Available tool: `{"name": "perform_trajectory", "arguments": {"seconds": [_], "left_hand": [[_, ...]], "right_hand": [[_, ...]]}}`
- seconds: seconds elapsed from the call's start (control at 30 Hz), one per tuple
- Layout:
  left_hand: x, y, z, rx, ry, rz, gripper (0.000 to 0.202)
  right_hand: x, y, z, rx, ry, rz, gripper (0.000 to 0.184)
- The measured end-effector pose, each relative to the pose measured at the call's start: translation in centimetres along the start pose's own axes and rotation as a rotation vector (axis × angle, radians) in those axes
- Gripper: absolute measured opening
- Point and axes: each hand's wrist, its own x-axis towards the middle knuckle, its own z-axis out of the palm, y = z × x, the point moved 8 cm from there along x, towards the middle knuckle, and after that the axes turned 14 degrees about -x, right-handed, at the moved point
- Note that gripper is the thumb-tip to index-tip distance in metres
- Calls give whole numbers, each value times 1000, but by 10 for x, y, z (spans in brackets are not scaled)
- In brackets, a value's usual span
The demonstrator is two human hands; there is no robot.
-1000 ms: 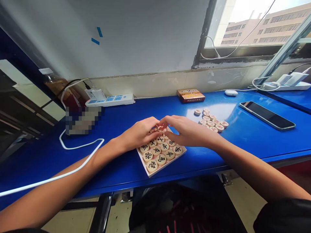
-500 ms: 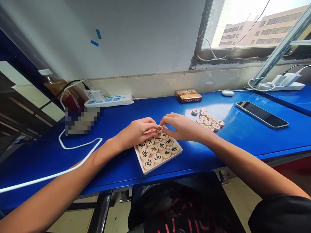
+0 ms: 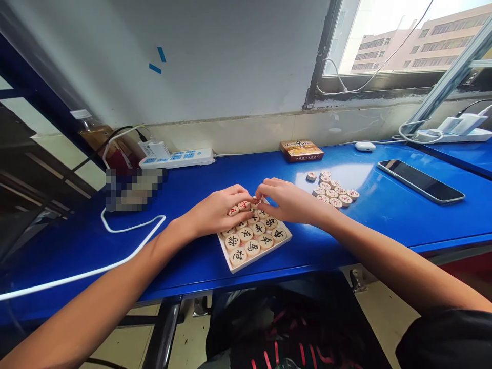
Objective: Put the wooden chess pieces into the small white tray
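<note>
A pale shallow tray (image 3: 246, 266) near the table's front edge holds rows of round wooden Chinese chess pieces, black-marked ones (image 3: 252, 248) at the front and red-marked ones (image 3: 243, 205) at the back. My left hand (image 3: 221, 207) lies over the tray's far left part, fingers stretched and thumb apart, fingertips touching pieces. Across from it, my right hand (image 3: 282, 201) bends its fingers and thumb around a piece at the far edge; the fingers partly hide that piece. More red-marked pieces (image 3: 332, 193) lie in a loose cluster on the table beyond my right wrist.
On the blue table (image 3: 192, 189) are a brown box (image 3: 302, 151), a phone (image 3: 421, 182) and a white earbud case (image 3: 365, 147). A power strip (image 3: 184, 159) and a bottle (image 3: 96, 136) stand back left. A white cable (image 3: 126, 262) crosses near my left forearm.
The view has shifted slightly. My left hand has slid a little toward the tray's far edge, showing more red-marked pieces. My right hand stays at the same corner with fingers bent.
</note>
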Motion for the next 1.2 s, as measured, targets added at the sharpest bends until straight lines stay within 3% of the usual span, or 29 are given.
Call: {"name": "perform_trajectory", "arguments": {"seconds": [0.43,0.7,1.2], "left_hand": [[-2,-5,0,-41,26,6,27],[-2,-6,0,-52,29,-2,29],[-2,-5,0,-47,33,-12,30]], "right_hand": [[-3,1,-3,7,-35,-12,16],[-4,17,-12,-24,-27,38,19],[-5,10,-6,-8,-99,5,23]]}}
